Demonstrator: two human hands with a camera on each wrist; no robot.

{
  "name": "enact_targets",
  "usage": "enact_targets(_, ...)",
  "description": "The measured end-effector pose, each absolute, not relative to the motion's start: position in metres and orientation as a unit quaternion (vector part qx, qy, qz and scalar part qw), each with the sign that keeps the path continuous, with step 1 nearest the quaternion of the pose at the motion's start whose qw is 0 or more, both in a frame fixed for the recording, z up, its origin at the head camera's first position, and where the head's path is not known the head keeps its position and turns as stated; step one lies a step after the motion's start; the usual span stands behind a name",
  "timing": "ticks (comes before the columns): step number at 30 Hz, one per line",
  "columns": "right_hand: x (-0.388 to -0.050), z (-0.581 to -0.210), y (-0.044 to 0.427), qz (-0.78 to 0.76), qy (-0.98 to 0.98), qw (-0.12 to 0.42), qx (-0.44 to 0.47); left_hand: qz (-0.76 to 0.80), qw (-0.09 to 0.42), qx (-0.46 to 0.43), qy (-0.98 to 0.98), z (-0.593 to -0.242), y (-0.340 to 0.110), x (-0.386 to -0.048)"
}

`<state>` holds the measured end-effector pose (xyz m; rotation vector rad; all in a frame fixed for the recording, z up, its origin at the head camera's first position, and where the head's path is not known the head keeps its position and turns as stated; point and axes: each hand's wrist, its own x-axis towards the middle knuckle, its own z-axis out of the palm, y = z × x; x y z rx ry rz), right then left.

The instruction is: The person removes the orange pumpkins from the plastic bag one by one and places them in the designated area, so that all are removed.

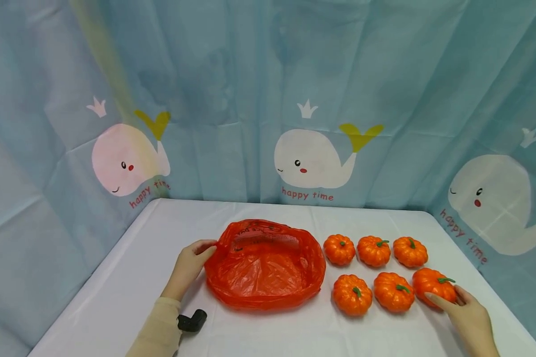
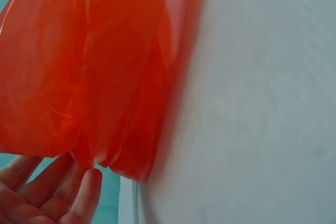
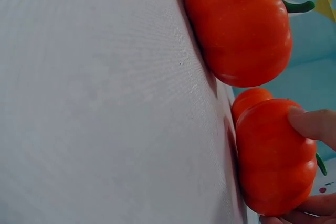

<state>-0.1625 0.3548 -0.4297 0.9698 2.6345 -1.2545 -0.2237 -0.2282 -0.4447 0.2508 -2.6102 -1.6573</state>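
A red plastic bag (image 1: 263, 277) lies on the table with its mouth spread wide. My left hand (image 1: 195, 258) pinches the bag's rim at its left side, and the left wrist view shows the fingertips (image 2: 90, 182) at the gathered edge. At the right end of the front row, my right hand (image 1: 466, 312) grips a small orange pumpkin (image 1: 431, 285) with a green stem. In the right wrist view, the thumb (image 3: 312, 124) lies on one side of that pumpkin (image 3: 275, 156) and the other fingers are around its far side.
Two more front-row pumpkins, one in the middle (image 1: 394, 292) and one nearest the bag (image 1: 352, 295), stand left of the held one. Behind is a row of three, its middle one here (image 1: 373, 251). A black object (image 1: 192, 321) is beside my left sleeve. A whale-print curtain (image 1: 232, 99) surrounds the white table (image 1: 129, 267).
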Motion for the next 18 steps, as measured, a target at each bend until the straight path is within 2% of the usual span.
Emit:
enact_targets(10,-0.166,-0.431,0.355,-0.382,0.875,0.028,0.297,-0.508,0.024,0.080,-0.858,-0.438,-0.243,-0.221)
enact_targets(15,-0.168,-0.405,0.349,-0.397,0.866,-0.064,0.296,-0.462,0.024,0.060,-0.884,-0.424,-0.258,-0.233)
enact_targets(18,-0.177,-0.380,0.343,-0.398,0.872,-0.123,0.257,-0.431,0.035,0.050,-0.900,-0.413,-0.269,-0.245)
